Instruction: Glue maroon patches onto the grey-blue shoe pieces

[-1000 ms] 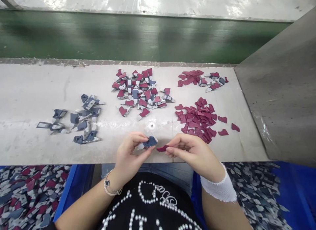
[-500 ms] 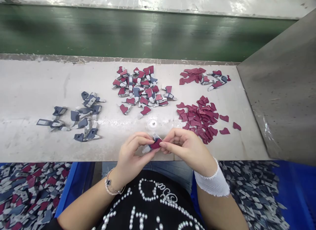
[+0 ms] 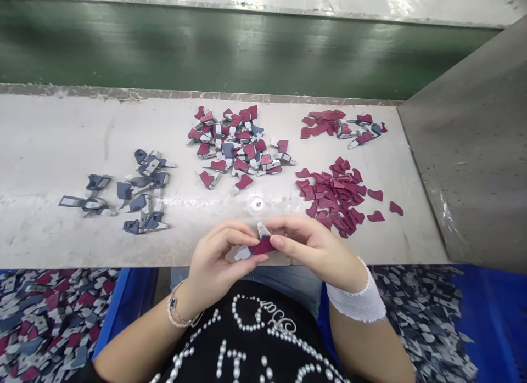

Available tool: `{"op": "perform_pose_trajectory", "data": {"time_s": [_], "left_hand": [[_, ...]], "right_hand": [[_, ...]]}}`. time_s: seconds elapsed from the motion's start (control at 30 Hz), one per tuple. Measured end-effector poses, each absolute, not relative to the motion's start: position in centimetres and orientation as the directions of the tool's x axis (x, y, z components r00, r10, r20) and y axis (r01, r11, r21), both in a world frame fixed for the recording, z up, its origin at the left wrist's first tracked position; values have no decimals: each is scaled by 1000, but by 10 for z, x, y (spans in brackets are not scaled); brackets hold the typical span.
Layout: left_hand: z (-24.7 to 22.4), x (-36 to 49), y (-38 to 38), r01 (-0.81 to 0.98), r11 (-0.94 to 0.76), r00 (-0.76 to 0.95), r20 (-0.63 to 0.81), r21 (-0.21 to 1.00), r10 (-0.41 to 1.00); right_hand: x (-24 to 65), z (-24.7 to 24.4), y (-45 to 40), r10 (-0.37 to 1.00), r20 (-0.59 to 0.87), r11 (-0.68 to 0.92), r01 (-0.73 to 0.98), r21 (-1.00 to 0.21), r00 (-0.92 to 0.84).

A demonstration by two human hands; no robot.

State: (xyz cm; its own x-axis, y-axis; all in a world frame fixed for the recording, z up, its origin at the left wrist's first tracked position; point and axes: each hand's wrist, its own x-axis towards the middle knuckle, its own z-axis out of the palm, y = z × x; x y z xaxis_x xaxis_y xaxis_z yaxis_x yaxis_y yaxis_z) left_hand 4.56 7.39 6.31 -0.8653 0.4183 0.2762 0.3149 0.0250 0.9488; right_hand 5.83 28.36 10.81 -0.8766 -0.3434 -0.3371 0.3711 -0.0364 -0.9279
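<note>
Between my two hands, over the table's front edge, is a small grey-and-blue plastic part with a dark red cover piece [image 3: 262,245] on its face. My left hand [image 3: 224,251] pinches its left side between thumb and fingers. My right hand [image 3: 310,246] grips its right end, the thumb pressing the red face; the fingers behind are partly hidden. To the right lies a heap of loose red pieces [image 3: 335,193]. Left of my hands are several blue-and-grey parts [image 3: 142,191] without red covers. Beyond my hands is a pile of parts with red covers [image 3: 234,141].
A smaller group of red pieces [image 3: 323,122] and covered parts [image 3: 364,130] sits at the back right. A metal panel [image 3: 473,141] bounds the right side. Below the table edge stand a left blue bin [image 3: 127,300] of mixed parts and a right blue bin [image 3: 489,317] of grey-blue parts.
My right fingers have shifted, with the thumb now lying across the red cover's right end. The part has turned slightly between my hands. The piles keep their arrangement.
</note>
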Motion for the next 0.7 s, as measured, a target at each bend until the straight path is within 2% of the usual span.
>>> {"op": "perform_pose_trajectory", "data": {"time_s": [0.1,0.33,0.5,0.7], "left_hand": [[64,46,72,327,24,-862,288,945,418],[72,47,72,451,66,-822,386,890,419],[78,47,73,512,99,-800,431,853,417],[78,48,72,488,103,-816,410,867,408]], "right_hand": [[58,110,284,-385,-338,-75,394,-916,-859],[67,121,278,-264,-228,184,183,-966,-937],[71,121,275,-240,-199,233,143,-962,-950],[75,127,273,-238,-233,316,152,-937,-943]]}}
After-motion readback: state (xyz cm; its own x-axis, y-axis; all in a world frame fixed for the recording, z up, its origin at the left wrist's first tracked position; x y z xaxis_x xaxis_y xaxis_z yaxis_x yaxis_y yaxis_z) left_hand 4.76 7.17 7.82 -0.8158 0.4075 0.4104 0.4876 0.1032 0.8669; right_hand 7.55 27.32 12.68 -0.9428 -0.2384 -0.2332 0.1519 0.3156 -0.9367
